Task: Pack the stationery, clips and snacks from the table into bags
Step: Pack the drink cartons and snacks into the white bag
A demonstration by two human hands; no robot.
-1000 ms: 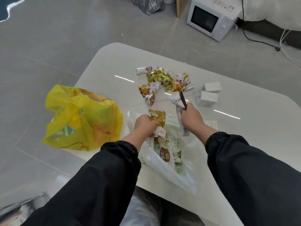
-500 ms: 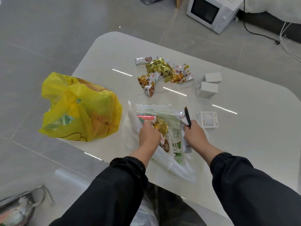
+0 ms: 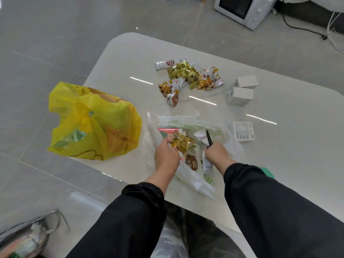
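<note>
The packing seems to be somewhere in the middle. A yellow bag (image 3: 93, 123) sits filled at the left edge of the bench (image 3: 130, 58), with something green showing through its plastic. Beside it lies a clear bag (image 3: 188, 122) with green print, its mouth open toward the person. It already holds a pink box (image 3: 167, 131) and some flat packets.

Both hands are at this mouth. The left hand (image 3: 166, 157) has its fingers curled on a gold snack packet (image 3: 181, 143), held just over the things inside. The right hand (image 3: 216, 153) has its fingers clamped on a black pen (image 3: 208, 138), which points up and away. A white sachet (image 3: 207, 164) seems to be in the same grip, though this is not fully clear. So one snack and one piece of stationery are probably about to go in.

Not yet packed are a pile of snacks (image 3: 188, 77) farther back on the bench, two white boxes (image 3: 242, 88) to its right, and a flat white box (image 3: 243, 134) just beside the clear bag.

The bench is glossy white with rounded corners and reflects ceiling lights as bright stripes. The floor (image 3: 55, 34) is of large grey tiles. On it stand a white microwave (image 3: 242, 10) and a black cable (image 3: 301, 28), and a silver bag (image 3: 24, 237) lies at the lower left.
</note>
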